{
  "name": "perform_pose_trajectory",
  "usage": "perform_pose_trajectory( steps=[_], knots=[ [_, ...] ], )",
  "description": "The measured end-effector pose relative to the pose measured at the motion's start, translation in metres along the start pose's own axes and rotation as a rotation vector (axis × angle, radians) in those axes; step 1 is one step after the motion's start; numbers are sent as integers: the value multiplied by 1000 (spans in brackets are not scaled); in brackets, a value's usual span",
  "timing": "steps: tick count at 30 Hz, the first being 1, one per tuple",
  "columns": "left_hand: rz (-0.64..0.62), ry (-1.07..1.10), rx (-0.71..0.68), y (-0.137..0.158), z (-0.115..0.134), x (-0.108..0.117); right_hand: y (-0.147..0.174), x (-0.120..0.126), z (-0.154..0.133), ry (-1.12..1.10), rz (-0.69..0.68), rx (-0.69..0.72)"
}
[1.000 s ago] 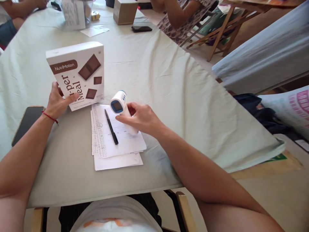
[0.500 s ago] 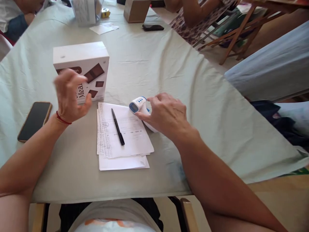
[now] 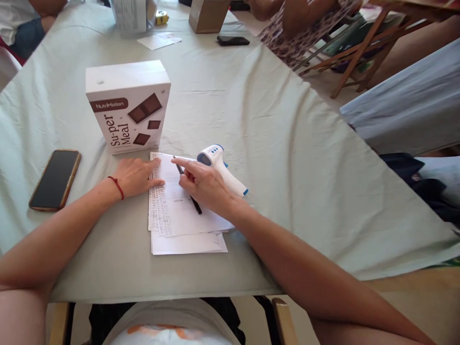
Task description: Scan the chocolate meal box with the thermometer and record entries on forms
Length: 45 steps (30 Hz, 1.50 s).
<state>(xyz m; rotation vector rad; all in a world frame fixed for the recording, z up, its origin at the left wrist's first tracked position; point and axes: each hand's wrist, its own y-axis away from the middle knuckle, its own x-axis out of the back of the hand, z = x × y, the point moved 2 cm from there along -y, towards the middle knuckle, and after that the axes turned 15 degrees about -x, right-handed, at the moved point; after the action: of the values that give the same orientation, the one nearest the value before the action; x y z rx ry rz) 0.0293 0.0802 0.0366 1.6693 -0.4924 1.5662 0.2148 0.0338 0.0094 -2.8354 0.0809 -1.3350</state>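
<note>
On the papers (image 3: 179,211), left hand (image 3: 136,176) lies flat; right hand (image 3: 201,184) fingers pinch pen (image 3: 196,205).

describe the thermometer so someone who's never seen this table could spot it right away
On the pale green tablecloth, find the stack of papers near the front edge, in front of the white Su-per Meal box. The thermometer lies along the papers' right edge, just beyond the right hand. It is the only white, pistol-shaped item with blue trim; the neighbouring pen is thin and black.

Box (image 3: 128,106) ahead, phone (image 3: 55,178) left, thermometer (image 3: 222,168) right of papers (image 3: 183,221); open cloth (image 3: 273,139) beyond.
</note>
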Motion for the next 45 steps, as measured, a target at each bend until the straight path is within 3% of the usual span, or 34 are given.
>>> perform_pose_trajectory(
  steps=[4, 8, 11, 15, 19, 22, 28, 45],
  knots=[
    [-33, 36, 8, 0, 3, 1, -7, 12, 5, -426, -50, 130],
    [-30, 72, 10, 1, 6, 3, -25, 23, -11, -679, -139, 180],
    [-52, 69, 16, 1, 5, 4, -42, 24, -25, -805, -111, 65],
    [-62, 62, 14, 1, 5, 4, -57, 1, -28, -908, -207, -211],
    [-56, 54, 18, 1, 5, 3, -52, -22, -15, -860, -41, -335],
    [-51, 54, 10, 0, 4, 1, -46, -29, -9, -738, 75, -334],
    [-36, 62, 25, 0, 4, 1, -47, -35, -8, -607, 157, -279],
    [-21, 46, 4, -1, 4, 0, -50, -41, -3, -414, 146, -204]
  ],
)
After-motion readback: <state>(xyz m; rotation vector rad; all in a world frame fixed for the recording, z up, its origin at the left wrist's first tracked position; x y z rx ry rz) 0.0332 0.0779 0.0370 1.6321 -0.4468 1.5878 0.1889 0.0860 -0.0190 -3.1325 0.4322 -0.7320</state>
